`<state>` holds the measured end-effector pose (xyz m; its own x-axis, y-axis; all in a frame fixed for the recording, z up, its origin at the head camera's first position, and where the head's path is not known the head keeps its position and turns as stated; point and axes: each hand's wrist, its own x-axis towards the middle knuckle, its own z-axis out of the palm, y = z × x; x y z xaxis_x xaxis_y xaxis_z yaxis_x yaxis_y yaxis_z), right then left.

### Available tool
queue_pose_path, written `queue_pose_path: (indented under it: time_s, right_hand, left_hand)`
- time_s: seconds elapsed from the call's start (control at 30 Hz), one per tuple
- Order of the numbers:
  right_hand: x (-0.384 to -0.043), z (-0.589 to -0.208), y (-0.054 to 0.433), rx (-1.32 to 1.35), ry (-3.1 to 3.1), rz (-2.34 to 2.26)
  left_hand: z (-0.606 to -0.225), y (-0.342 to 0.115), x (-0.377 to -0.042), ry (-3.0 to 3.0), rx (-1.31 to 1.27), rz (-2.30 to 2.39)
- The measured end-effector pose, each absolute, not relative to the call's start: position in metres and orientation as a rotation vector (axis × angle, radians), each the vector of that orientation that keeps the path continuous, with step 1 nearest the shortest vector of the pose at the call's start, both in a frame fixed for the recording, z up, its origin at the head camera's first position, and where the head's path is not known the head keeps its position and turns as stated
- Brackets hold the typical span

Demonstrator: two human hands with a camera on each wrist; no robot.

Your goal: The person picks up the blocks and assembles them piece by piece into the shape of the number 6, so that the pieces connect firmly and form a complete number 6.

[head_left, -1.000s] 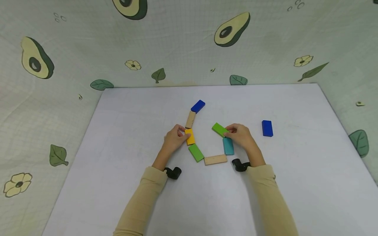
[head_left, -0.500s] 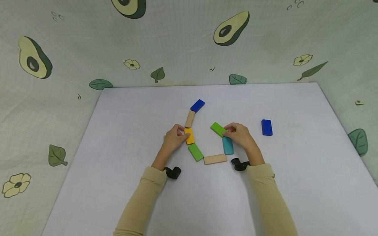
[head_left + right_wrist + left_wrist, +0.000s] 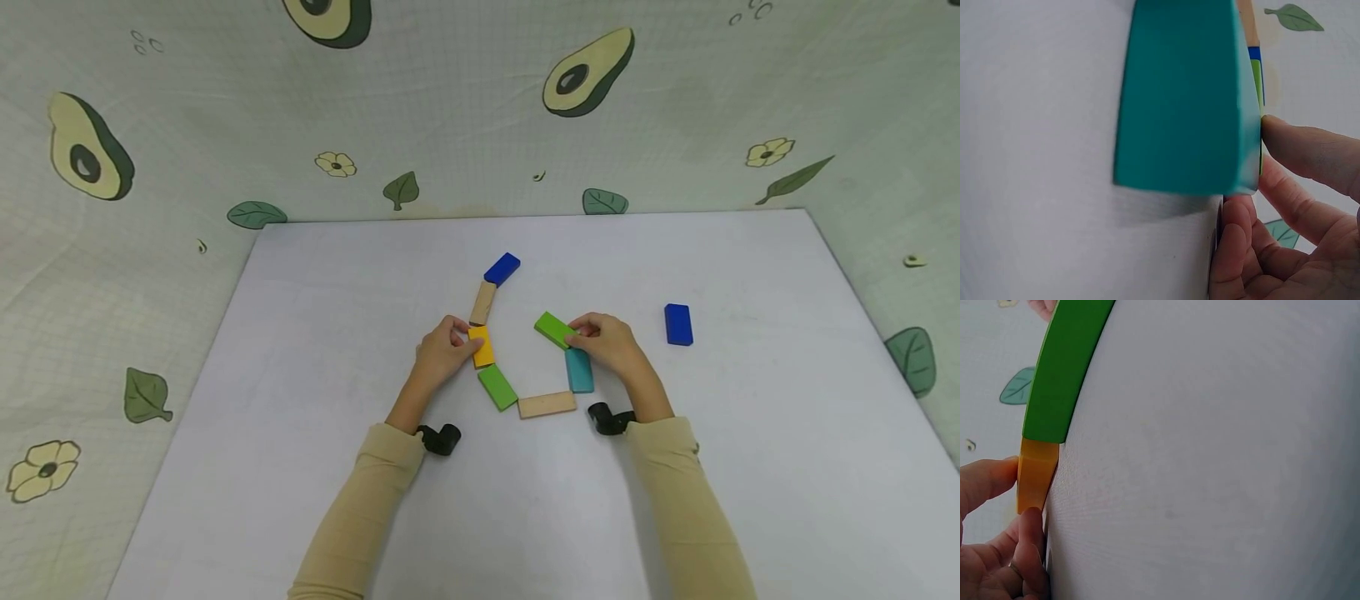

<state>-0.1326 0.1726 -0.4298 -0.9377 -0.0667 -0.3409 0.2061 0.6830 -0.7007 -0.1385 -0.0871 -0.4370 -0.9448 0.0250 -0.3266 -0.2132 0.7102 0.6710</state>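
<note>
My left hand point(image 3: 441, 350) pinches a yellow block point(image 3: 482, 347) between thumb and fingers; the left wrist view shows the yellow block point(image 3: 1037, 472) end-on against a green block point(image 3: 1067, 375). My right hand point(image 3: 609, 343) pinches another green block point(image 3: 553, 330) by its right end, at the top of a teal block point(image 3: 579, 371). Together the flat blocks form an open curve: a dark blue block point(image 3: 502, 270) and a plain wooden block point(image 3: 483, 303) above the yellow one, a green block point(image 3: 498, 388) below it, then a wooden block point(image 3: 547, 406) along the bottom.
A separate dark blue block point(image 3: 678, 325) lies to the right of the curve on the white table point(image 3: 300, 333). Beyond the table hangs a pale cloth point(image 3: 465, 100) printed with avocados and leaves. Black cameras point(image 3: 441, 439) sit at both wrists.
</note>
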Motion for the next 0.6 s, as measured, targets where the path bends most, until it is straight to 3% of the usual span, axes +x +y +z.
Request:
queue_pose_path:
  time_s: [0.6]
  right_hand:
    - [-0.124, -0.427, 0.185, 0.144, 2.556, -1.257]
  left_hand:
    - [-0.435, -0.086, -0.138, 2.607, -0.160, 1.083]
